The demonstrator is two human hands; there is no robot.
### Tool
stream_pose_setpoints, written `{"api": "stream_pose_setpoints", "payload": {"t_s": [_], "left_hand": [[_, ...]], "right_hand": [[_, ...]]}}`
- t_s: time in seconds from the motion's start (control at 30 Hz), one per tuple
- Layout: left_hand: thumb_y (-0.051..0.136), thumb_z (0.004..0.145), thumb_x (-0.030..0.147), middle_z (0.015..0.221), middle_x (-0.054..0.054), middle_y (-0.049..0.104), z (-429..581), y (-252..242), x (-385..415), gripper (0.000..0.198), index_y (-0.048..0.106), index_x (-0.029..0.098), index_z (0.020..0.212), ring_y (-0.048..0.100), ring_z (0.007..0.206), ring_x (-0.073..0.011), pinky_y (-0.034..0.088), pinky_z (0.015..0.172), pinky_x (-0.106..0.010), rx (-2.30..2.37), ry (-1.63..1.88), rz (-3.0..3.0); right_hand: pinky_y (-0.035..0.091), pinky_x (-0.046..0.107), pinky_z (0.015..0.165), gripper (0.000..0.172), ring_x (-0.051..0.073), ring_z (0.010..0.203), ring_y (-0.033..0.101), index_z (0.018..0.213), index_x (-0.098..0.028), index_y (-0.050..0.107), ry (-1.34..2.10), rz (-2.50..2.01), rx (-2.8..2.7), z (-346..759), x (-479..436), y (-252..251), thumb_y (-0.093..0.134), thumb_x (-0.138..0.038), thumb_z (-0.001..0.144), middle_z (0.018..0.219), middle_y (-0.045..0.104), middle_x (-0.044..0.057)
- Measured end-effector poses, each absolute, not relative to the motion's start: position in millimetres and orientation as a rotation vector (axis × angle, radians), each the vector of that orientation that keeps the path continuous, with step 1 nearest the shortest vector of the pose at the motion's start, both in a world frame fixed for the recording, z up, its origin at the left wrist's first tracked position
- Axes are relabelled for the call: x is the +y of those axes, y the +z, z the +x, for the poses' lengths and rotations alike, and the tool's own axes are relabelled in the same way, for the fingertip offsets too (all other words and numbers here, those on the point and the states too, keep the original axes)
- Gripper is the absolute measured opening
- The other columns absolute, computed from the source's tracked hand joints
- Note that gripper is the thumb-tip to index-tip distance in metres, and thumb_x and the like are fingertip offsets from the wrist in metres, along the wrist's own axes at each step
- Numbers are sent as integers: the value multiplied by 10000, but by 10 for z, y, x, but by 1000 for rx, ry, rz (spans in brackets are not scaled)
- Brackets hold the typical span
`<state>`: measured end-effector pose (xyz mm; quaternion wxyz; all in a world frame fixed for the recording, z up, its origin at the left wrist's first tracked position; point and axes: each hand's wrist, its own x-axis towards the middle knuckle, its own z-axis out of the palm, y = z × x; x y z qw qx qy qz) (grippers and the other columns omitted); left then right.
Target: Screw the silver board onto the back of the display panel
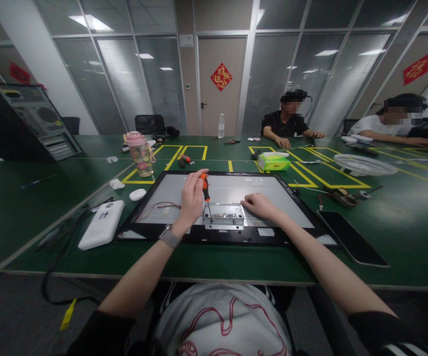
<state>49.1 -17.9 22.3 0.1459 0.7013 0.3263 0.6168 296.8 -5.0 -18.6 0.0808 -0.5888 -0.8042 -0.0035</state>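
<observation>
My left hand (192, 194) is closed around the orange and black handle of a screwdriver (206, 192). Its shaft points down to the left part of a silver metal bracket (224, 215). That bracket sits at the near edge of a flat display panel (162, 190), which lies on the table with its grey back upward and a black frame around it. Just right of the bracket my right hand (260, 204) rests on the panel with its fingers curled; whether they hold anything is hidden. Thin wires (158, 206) run across the panel at the left.
Left of the panel are a white power bank (102, 225), a white case (137, 194) and a pink-lidded bottle (140, 155). On the right lie a phone (351, 237) and a tape measure (342, 196). A green packet (274, 161) stands behind. Two people sit across the table.
</observation>
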Motion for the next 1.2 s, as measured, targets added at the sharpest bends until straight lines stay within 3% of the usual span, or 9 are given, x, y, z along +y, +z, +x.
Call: {"api": "stream_pose_setpoints", "payload": {"t_s": [0.43,1.2], "left_hand": [[496,909,246,977,-48,575,517,243,-196,238,606,208,1116,551,794,-118,473,668,-218,931,1775,1991],[515,905,292,1016,-57,616,521,192,-165,250,591,222,1133,576,814,-136,475,691,-246,950,1746,1956]], "right_hand": [[271,258,580,392,165,662,565,694,-152,639,-11,-1764,-2402,2967,-65,-177,414,-350,945,734,683,94],[281,262,593,393,179,695,585,722,-157,655,-27,-1775,-2404,2965,-64,-189,401,-355,946,761,694,102]]}}
